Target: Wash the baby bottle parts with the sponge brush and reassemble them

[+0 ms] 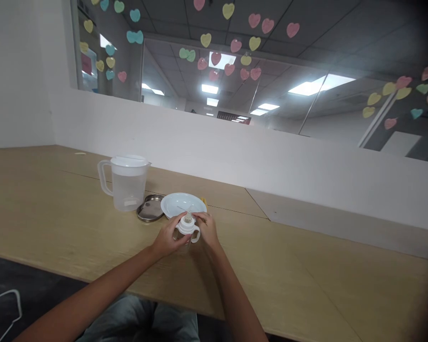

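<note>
A baby bottle (187, 225) with a white collar, a clear nipple and white side handles is held upright just above the table, in front of a white bowl (169, 199). My left hand (167, 239) is closed around the bottle's left side, its thumb across the front. At the top, the fingers of my right hand (207, 229) are pinched against the clear nipple (189, 217). Part of the bottle's body is hidden behind my left fingers.
Left of the bowl lies a shiny metal kidney dish (151, 208). Beyond it stands a clear lidded plastic pitcher (129, 185) with its handle to the left. Something small and yellow (204, 202) shows behind the bowl. The wooden table (288, 266) meets a white wall under a window.
</note>
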Demonstrator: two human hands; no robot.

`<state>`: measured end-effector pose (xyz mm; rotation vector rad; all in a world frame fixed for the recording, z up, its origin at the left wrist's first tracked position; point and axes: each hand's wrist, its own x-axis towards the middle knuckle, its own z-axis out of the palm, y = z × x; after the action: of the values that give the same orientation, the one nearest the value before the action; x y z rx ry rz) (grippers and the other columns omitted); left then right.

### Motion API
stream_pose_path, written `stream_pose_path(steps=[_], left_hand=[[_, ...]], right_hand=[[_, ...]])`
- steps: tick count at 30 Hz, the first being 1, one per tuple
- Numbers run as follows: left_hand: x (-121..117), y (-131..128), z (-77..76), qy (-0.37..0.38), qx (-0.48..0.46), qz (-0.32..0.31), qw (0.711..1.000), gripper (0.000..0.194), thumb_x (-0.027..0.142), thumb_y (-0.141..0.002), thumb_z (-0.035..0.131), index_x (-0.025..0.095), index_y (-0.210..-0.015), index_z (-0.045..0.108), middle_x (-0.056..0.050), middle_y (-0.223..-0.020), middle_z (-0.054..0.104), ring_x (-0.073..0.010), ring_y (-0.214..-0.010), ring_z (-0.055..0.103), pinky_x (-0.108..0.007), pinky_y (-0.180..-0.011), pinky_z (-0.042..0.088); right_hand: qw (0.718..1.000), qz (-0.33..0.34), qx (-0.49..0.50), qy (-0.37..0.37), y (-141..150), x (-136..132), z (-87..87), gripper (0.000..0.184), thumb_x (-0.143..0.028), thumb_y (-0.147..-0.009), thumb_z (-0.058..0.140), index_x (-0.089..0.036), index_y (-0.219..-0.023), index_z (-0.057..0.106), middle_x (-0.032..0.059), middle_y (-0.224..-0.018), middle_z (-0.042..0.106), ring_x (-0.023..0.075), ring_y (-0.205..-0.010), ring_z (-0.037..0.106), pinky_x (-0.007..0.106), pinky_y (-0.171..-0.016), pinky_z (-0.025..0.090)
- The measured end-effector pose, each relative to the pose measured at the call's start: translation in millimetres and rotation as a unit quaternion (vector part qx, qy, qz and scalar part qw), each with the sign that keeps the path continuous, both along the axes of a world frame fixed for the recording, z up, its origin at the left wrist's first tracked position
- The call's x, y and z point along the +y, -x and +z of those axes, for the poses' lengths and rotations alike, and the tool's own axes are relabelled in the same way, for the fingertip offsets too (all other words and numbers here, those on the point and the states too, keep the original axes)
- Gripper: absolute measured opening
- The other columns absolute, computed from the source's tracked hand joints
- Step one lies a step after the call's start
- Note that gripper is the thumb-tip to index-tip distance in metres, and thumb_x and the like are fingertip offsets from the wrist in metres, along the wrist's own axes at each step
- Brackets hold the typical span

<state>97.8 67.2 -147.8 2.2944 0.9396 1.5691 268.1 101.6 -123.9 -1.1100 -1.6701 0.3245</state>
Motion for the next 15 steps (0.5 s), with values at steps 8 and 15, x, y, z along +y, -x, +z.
stream_pose_path(steps=[8,15], left_hand=[[-1.0,-0.3,1.3,-0.004,-0.003,-0.003,1.0,0.057,0.034,-0.079,0.06,0.016,-0.131,0.041,-0.014,-0.127,0.054,-0.0255,-0.117,0.052,-0.043,-0.1,0.042],[-0.5,-0.4,1.5,-0.005,-0.005,-0.002,1.0,0.058,0.033,-0.078,0.061,0.016,-0.13,0.042,-0.014,-0.127,0.055,-0.0254,-0.117,0.052,-0.041,-0.099,0.043]], right_hand=[[1.0,-0.023,-0.004,-0.004,2.9,-4.5,0.3,0.041,-0.045,-0.089,0.037,-0.023,-0.09,0.072,0.0033,-0.083,0.07,0.0221,-0.088,0.055,0.037,-0.084,0.038],[0.999,-0.027,0.023,-0.024,5.1,-10.1,3.1,0.055,-0.057,-0.091,0.03,-0.02,-0.088,0.072,0.0065,-0.082,0.07,0.0222,-0.089,0.057,0.036,-0.085,0.039]])
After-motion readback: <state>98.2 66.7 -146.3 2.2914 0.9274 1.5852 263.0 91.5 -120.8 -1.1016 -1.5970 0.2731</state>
